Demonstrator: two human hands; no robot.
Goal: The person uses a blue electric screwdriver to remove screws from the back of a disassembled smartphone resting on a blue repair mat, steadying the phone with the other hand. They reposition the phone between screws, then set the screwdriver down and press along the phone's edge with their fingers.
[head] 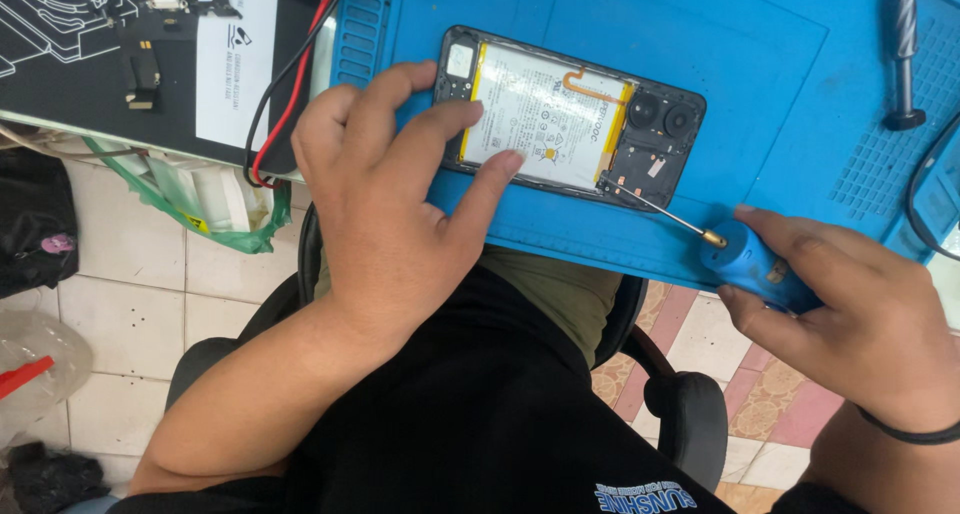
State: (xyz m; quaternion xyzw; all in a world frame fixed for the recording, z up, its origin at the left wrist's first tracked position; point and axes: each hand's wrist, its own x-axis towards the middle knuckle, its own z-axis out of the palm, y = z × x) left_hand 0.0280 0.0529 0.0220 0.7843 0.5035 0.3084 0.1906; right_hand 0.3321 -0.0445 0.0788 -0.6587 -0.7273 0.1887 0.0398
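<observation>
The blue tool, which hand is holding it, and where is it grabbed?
The right hand grips the blue electric screwdriver around its thick body; its thin bit reaches the opened phone. The left hand only presses on the phone.

Both forearms are bare, with no sleeves showing. A thin black band circles the right wrist [915, 434] at the lower right of the frame. The lap, low in the middle, wears black cloth with a small blue-and-white printed mark, and an olive-green shirt hem shows above it.
</observation>
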